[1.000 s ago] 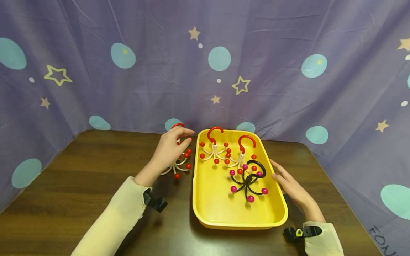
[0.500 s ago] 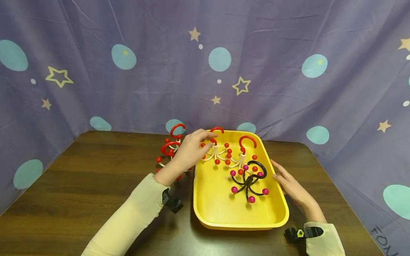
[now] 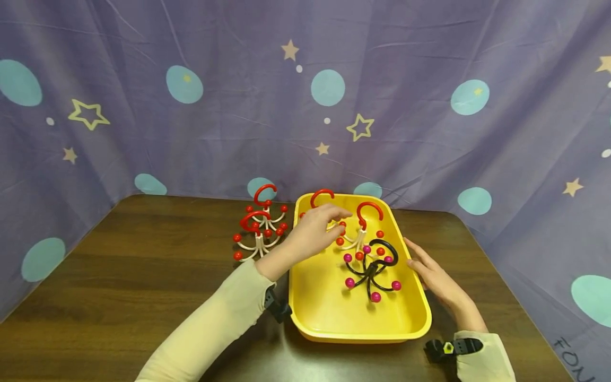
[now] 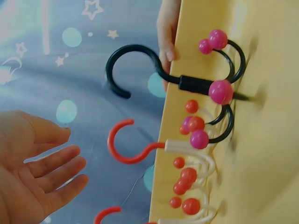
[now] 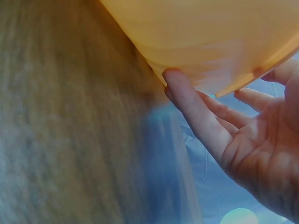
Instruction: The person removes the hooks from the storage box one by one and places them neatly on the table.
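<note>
In the head view my left hand (image 3: 311,232), holding nothing, hovers over the left part of a yellow plastic tray (image 3: 322,310), its fingers relaxed. Close to its fingertips stands a white multi-arm hook hanger (image 3: 361,236) with a red hook and red ball tips. A black multi-arm hook hanger (image 3: 371,271) with pink balls stands nearer in the tray. My hand partly covers another red-hooked hanger (image 3: 322,196). At the tray's right side my right hand (image 3: 441,284) rests; the right wrist view has its nearly straight fingers (image 5: 194,107) against the outer wall.
Two more white hangers with red hooks, one farther back (image 3: 265,204) and one nearer (image 3: 258,241), stand on the wooden table (image 3: 119,276) left of the tray. A patterned purple curtain (image 3: 229,132) hangs behind the table.
My left hand has moved right, from the hangers on the table to above the tray, uncovering those hangers. My right hand stays at the tray's side.
</note>
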The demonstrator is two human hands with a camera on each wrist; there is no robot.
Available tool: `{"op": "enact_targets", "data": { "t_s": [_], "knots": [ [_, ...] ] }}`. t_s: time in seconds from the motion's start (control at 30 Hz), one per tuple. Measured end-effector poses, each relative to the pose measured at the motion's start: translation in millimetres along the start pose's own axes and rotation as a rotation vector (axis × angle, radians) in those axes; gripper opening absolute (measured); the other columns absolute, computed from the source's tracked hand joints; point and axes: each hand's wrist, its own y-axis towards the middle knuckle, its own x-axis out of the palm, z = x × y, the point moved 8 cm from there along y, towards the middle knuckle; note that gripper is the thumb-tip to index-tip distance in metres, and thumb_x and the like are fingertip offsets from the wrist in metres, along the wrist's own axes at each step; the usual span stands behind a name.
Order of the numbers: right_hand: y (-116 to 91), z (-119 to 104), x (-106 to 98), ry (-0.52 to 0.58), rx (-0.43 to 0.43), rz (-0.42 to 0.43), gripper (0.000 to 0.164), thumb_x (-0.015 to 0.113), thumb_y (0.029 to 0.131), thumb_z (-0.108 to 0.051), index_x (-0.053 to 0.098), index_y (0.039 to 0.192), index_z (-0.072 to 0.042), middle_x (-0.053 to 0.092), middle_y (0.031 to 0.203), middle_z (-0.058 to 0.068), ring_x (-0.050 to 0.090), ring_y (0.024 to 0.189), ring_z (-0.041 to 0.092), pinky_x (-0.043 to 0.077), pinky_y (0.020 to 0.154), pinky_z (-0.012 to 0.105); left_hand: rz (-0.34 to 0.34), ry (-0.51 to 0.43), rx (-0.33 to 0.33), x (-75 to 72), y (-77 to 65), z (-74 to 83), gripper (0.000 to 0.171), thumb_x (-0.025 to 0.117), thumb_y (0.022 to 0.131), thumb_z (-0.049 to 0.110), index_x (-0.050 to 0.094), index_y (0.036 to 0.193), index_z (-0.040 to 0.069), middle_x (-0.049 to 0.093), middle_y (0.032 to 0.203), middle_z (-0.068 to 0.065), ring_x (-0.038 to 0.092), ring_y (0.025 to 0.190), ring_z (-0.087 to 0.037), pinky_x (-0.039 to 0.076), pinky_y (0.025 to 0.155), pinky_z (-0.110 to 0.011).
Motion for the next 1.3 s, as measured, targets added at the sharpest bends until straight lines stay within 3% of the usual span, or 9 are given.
{"op": "enact_targets", "data": {
  "t_s": [0.2,0.37,0.5,0.67,0.97,1.3],
  "knots": [
    [0.5,0.7,0.5,0.000,-0.001,0.000,0.057,0.038,0.098,-0.022,0.009,0.147,-0.014,0.046,0.113,0.033,0.063,0.075,0.016,0.054,0.062,0.039,-0.066,0.015,0.014,15.7,3.1,11.2,0.030,0.059,0.088,0.016,0.061,0.117,0.012,0.061,0.114,-0.001,0.058,0.101,-0.017,0.046,0.087,-0.030],
    [-0.5,-0.2,-0.5,-0.001,-0.004,0.001,0.057,0.038,0.098,-0.022,0.009,0.147,-0.013,0.046,0.114,0.033,0.063,0.076,0.016,0.054,0.062,0.038,-0.125,0.062,0.031,26.0,7.6,21.6,0.036,0.059,0.089,0.021,0.057,0.123,0.014,0.059,0.120,0.000,0.055,0.109,-0.016,0.043,0.093,-0.029],
    [-0.9,0.1,-0.7,0.000,0.001,-0.001,0.058,0.038,0.098,-0.023,0.009,0.147,-0.014,0.044,0.116,0.035,0.063,0.078,0.016,0.054,0.063,0.039,-0.201,0.063,0.015,37.5,9.7,27.1,0.044,0.061,0.087,0.022,0.052,0.129,0.015,0.055,0.127,0.000,0.050,0.117,-0.014,0.040,0.098,-0.028],
    [-0.9,0.3,-0.7,0.003,0.008,-0.002,0.058,0.038,0.098,-0.023,0.008,0.147,-0.015,0.044,0.117,0.035,0.063,0.078,0.016,0.054,0.063,0.039,-0.270,0.066,0.041,51.7,12.5,34.4,0.048,0.062,0.086,0.023,0.049,0.131,0.015,0.052,0.130,0.001,0.047,0.120,-0.013,0.037,0.100,-0.026],
    [-1.6,0.1,-0.3,0.003,0.001,-0.011,0.058,0.038,0.098,-0.023,0.007,0.147,-0.015,0.045,0.116,0.035,0.063,0.077,0.018,0.054,0.062,0.040,-0.310,0.066,0.022,68.2,16.5,35.6,0.045,0.061,0.087,0.024,0.050,0.131,0.017,0.052,0.131,0.002,0.044,0.124,-0.013,0.035,0.102,-0.027],
    [-0.5,-1.3,0.6,0.014,-0.006,-0.020,0.058,0.037,0.099,-0.024,0.007,0.147,-0.014,0.041,0.118,0.034,0.063,0.081,0.017,0.054,0.064,0.039,-0.311,0.082,0.082,73.8,21.3,40.3,0.039,0.060,0.088,0.024,0.055,0.125,0.014,0.057,0.124,0.002,0.049,0.117,-0.012,0.037,0.099,-0.023]
  ]
}}
